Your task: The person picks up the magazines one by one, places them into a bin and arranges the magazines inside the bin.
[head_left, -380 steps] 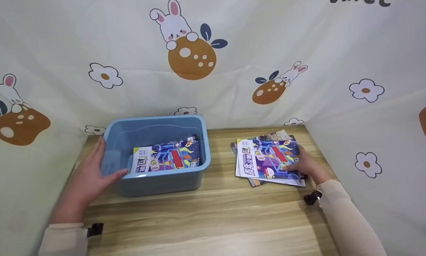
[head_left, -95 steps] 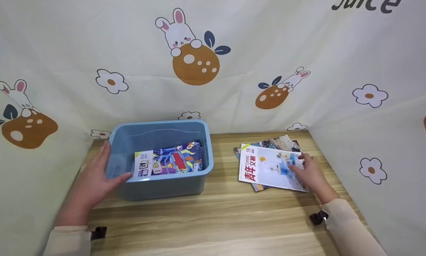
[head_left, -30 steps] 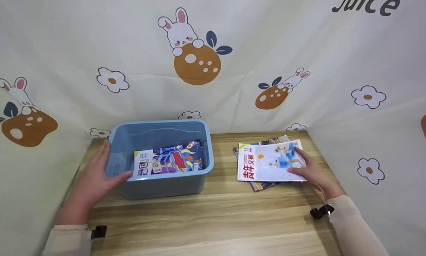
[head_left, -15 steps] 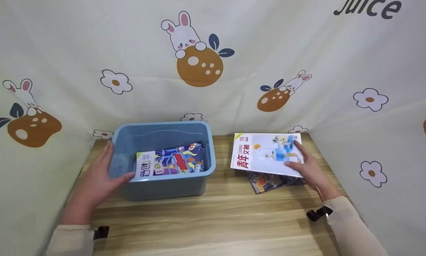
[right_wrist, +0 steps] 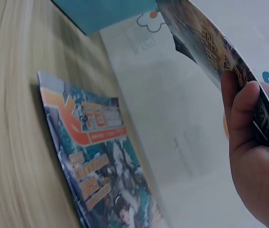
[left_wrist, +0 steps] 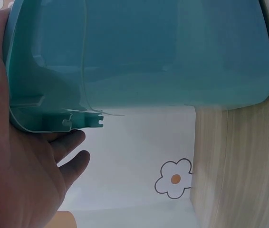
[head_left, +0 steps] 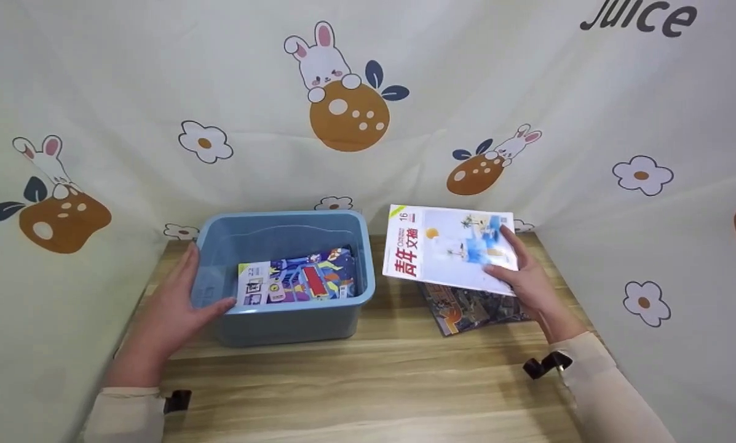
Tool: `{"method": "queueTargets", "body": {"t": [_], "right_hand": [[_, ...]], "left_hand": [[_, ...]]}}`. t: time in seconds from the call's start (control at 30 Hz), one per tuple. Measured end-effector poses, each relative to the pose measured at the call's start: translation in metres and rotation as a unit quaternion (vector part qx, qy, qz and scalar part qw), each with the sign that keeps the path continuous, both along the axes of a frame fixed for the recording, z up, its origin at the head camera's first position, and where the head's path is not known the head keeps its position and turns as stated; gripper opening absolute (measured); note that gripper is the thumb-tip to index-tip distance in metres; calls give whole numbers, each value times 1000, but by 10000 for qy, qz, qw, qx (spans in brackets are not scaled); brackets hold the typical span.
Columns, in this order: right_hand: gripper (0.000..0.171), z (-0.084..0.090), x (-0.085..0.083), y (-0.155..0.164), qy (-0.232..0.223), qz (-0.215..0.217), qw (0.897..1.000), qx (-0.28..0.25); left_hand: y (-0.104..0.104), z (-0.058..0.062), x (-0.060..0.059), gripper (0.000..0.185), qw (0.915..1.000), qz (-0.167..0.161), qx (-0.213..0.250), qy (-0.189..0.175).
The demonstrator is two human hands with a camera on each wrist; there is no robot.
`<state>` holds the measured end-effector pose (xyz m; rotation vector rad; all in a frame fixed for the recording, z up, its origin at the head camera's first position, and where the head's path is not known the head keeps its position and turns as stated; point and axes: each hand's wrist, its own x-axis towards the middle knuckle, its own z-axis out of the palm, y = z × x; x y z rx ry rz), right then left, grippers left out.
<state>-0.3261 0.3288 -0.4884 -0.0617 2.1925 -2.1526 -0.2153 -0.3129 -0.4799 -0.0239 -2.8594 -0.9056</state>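
My right hand (head_left: 530, 289) pinches the right edge of a magazine (head_left: 441, 246) with a white cover and red characters, thumb on top and fingers underneath. It hangs in the air, tilted, its dark back (right_wrist: 206, 40) visible in the right wrist view. Below lies a dark comic-style magazine (head_left: 460, 307) on the table. At the left, my left hand (head_left: 168, 314) rests against a blue plastic bin (head_left: 288, 323), thumb along the front rim and straight fingers along the left side. Inside the bin lies a colourful purple-and-blue magazine (head_left: 306, 280); anything beneath it is hidden.
The wooden table (head_left: 343, 394) meets a cloth backdrop (head_left: 251, 166) printed with rabbits, oranges and flowers behind the bin. Cloth also closes off the left and right sides. A black camera mount is strapped to each wrist.
A colourful magazine has left the top of the right-hand stack. The right hand has since lifted the white-covered one up and leftward, uncovering the dark magazine. The left hand stays at the bin.
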Motion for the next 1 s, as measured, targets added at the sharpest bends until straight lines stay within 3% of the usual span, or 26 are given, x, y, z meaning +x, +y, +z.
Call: {"method": "queueTargets", "body": {"t": [0.53, 1.0], "right_hand": [[105, 30, -4, -43, 274, 371, 9987, -222], [107, 40, -8, -87, 286, 779, 9965, -81]], "left_hand": [[0, 2, 2, 130, 9998, -123, 60, 142], [2, 2, 3, 131, 9999, -27, 70, 91]]}}
